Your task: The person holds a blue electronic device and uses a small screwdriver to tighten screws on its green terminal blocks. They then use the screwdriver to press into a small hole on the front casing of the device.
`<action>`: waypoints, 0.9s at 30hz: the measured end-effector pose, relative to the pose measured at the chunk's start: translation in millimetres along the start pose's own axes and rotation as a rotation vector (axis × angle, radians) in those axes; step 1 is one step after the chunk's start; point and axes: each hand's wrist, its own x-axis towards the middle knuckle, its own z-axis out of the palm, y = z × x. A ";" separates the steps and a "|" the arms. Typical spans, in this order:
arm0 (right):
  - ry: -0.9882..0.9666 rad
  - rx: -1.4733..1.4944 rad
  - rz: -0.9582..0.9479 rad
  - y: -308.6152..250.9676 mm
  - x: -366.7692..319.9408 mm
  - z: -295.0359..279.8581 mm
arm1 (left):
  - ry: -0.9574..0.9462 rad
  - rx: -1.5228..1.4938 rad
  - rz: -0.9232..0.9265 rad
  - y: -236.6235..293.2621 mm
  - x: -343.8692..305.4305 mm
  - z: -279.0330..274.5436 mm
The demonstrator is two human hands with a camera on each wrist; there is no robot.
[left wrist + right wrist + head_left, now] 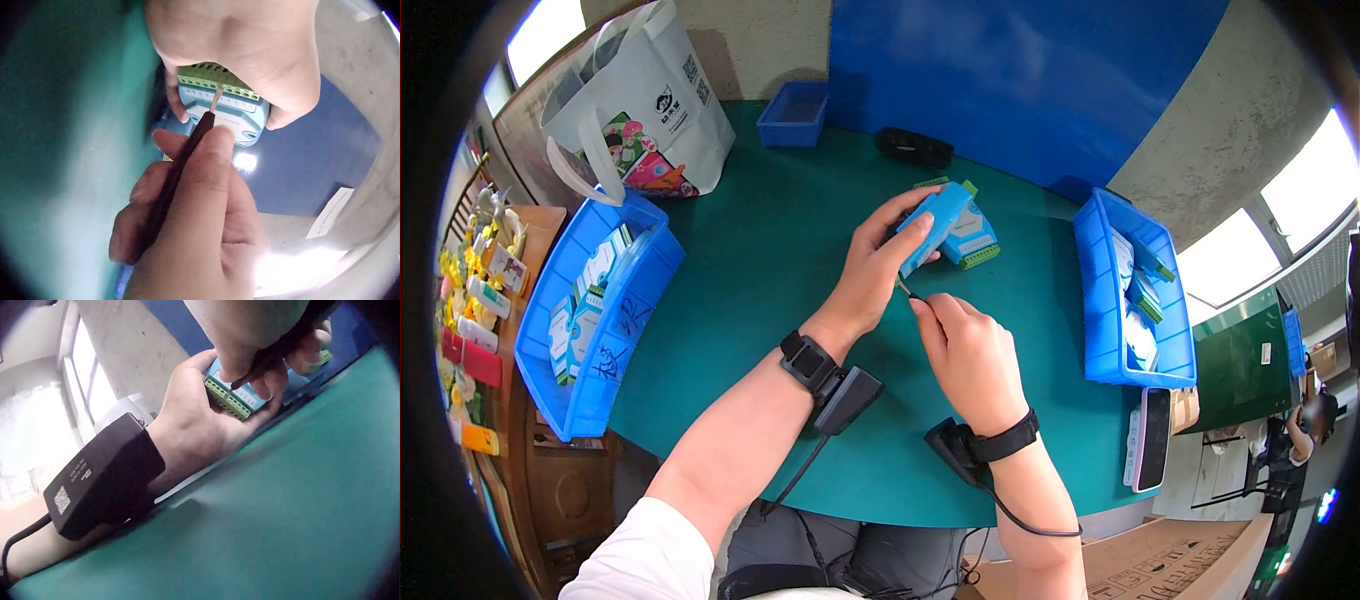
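Note:
My left hand (878, 262) grips a blue electronic module (938, 226) by its sides, above the green table. A green screw terminal block (234, 89) runs along the module's end, facing me. In my right hand (974, 350) is a small screwdriver (182, 167) with a dark handle, pinched between thumb and fingers. Its thin metal shaft reaches the terminal block in the left wrist view, with the tip right at one of the openings. Just beyond the held module lies another blue module (974, 240) with green terminals, partly covered in the head view.
Blue bins with modules inside stand at left (650, 285) and right (1105, 310). Toward the back are a small blue tray (792, 132), a black case (914, 147) and a white bag (690, 130). A phone (1152, 440) lies at the right edge; cables hang from both wrist cameras.

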 end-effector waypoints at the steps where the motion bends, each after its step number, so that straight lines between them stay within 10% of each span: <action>1: -0.015 0.054 0.019 -0.8 -0.2 -1.1 | -0.013 0.017 -0.001 1.5 -1.0 0.9; 27: 0.045 0.011 -0.033 0.8 -1.5 -1.1 | 0.020 0.005 0.054 2.6 -1.9 1.6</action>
